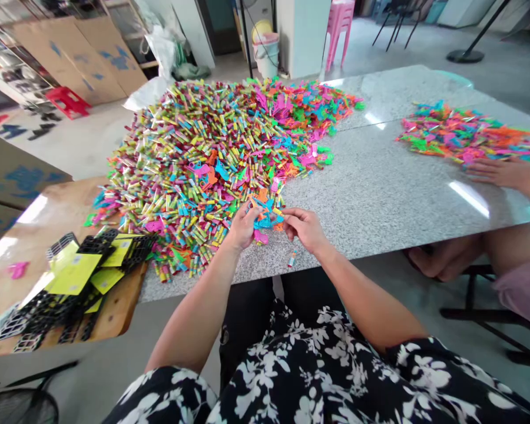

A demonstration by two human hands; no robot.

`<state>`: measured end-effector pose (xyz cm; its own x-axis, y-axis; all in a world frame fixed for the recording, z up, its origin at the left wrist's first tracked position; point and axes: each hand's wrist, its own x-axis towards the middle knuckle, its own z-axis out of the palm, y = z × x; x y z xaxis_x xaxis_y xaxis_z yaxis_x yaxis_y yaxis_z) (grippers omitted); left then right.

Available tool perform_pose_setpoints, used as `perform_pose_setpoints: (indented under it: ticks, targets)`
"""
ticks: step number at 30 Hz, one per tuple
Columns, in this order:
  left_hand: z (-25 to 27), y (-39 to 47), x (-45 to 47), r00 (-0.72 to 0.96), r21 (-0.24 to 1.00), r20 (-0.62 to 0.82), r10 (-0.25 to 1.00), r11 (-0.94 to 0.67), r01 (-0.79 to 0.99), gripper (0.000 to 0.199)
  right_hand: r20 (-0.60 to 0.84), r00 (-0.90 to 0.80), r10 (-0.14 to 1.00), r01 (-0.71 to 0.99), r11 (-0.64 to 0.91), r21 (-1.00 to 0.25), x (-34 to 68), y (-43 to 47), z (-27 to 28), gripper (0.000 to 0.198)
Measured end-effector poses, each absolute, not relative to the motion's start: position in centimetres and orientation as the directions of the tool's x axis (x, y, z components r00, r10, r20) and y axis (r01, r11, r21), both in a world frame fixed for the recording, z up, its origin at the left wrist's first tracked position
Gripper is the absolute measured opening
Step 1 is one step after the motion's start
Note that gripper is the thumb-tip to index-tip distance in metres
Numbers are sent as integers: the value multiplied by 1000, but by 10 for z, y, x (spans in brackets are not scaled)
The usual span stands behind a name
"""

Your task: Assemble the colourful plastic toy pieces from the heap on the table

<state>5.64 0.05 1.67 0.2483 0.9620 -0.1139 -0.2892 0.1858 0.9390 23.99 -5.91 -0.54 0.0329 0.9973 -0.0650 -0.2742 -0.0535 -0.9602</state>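
Tube [292, 258] lying by worktop [348, 194] front edge could prob. roll off if R hand [307, 228] or forearm knocks it; main heap [181, 141] may slump if bumped. L hand [244, 225] pinches blue plastic pc [264, 221] at heap's near edge; R hand narrow at yellow tube [277, 211], grip unclear. Qty: 2 own hands, 1 co-worker hand [490, 174], 2 heaps on worktop, 1 stray tube; heaped pcs uncountable.
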Motion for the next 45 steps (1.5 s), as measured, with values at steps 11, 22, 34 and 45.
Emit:
perform_pose_setpoints:
  ticks: [11, 22, 34, 45]
  targets:
    - [20, 0, 57, 318, 926, -162, 934, 256, -279, 33, -142, -83, 986, -568, -164, -807, 243, -65, -3, 33]
    - [15, -1, 63, 259, 953, -179, 949, 233, -195, 32, 116, 101, 988, -37, 120, -992, 249, -73, -10, 28]
    - [11, -10, 86, 240, 933, -284, 928, 325, -154, 19, -137, 52, 989, -223, -122, -967, 258, -86, -15, 33]
    - [1, -8, 97, 308, 821, -516, 799, 564, -90, 23, -251, 257, 933, -240, -190, -952, 291, -82, -32, 29]
